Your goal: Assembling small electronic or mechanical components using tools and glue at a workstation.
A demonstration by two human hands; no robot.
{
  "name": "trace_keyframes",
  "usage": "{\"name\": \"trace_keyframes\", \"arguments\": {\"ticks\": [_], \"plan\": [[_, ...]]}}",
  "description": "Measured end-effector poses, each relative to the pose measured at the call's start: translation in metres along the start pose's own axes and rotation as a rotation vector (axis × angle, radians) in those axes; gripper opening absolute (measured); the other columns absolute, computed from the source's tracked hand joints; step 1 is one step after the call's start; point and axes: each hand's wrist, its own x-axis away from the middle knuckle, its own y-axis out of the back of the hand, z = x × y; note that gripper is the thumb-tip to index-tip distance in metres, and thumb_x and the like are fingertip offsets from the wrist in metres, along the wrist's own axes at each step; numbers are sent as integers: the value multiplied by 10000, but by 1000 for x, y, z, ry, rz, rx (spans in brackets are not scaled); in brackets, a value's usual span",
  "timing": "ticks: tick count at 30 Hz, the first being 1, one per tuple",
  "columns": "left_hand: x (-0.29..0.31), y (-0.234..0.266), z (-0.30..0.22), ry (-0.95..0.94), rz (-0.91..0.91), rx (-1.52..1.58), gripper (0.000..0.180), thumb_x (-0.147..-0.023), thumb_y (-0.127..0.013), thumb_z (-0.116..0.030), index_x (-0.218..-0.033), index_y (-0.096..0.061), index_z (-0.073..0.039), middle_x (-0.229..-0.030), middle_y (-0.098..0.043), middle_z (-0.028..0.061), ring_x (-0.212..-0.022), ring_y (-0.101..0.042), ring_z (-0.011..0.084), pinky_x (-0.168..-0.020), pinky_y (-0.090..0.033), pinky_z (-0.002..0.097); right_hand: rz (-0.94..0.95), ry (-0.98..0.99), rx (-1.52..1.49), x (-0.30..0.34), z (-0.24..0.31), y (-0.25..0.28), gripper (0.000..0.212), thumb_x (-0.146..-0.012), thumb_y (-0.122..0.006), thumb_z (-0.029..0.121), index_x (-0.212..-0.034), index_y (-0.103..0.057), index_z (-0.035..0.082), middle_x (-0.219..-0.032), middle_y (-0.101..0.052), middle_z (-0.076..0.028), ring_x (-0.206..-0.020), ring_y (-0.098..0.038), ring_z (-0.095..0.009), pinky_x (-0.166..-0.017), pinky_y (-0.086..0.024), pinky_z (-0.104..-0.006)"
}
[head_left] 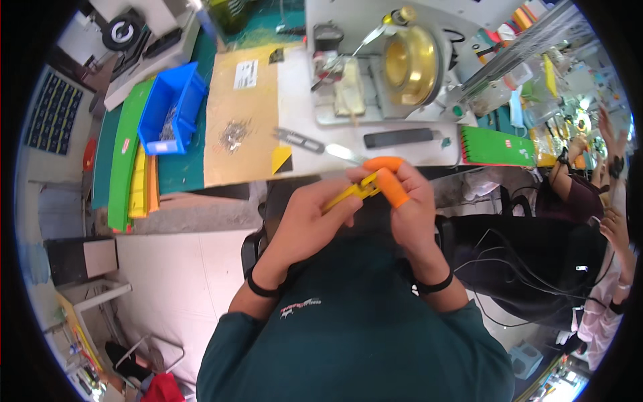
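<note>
My left hand (313, 216) is closed round a narrow yellow plastic part with cutouts (353, 192), shaped somewhat like a utility knife body. My right hand (414, 209), with orange covers on its thumb and index finger, pinches the far end of that part. Both hands are in front of my chest, just off the table's front edge. Beyond them on the white table lie a flat slotted metal piece (299, 141) and a silvery blade-like strip (343, 153) near my right fingertips. My fingers hide part of the yellow piece.
A small pile of metal bits (234, 135) lies on brown cardboard (258, 90). Left of it stands a blue bin (153, 123) of small metal parts. A dark bar (398, 138), a brass-coloured wheel (410, 65) and a green board (495, 146) are farther right. Other people work at right.
</note>
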Motion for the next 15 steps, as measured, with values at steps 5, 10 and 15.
{"name": "trace_keyframes", "arguments": {"ticks": [5, 10, 15], "plan": [[-1, -4, 10, 24, -22, 84, 178, -1034, -664, -194, -1119, -690, -40, -746, -670, 2, -566, -462, 11, -504, -323, 197, -25, -82, -27, 2, -4, 0, 239, -1101, -536, 148, -1216, -639, -34, -1174, -739, -140, -1068, -692, -175, -960, -536, -315], [6, -5, -2, 27, 6, 119, 159, -1023, -654, -113, -1103, -709, 13, -795, -686, 24, -686, -591, 51, -618, -431, 203, 16, -76, 44, 2, -10, -9, 255, -1103, -547, 184, -1222, -632, -25, -1158, -732, -93, -1034, -656, -122, -901, -533, -283], [5, -7, 1, 85, -70, 186, 211, -1037, -637, -161, -1135, -708, 12, -734, -678, 27, -552, -450, 18, -525, -320, 191, 60, -46, -24, 2, -8, -13, 273, -1114, -500, 160, -1276, -609, -31, -1233, -726, -116, -1028, -647, -112, -915, -510, -264]]}}
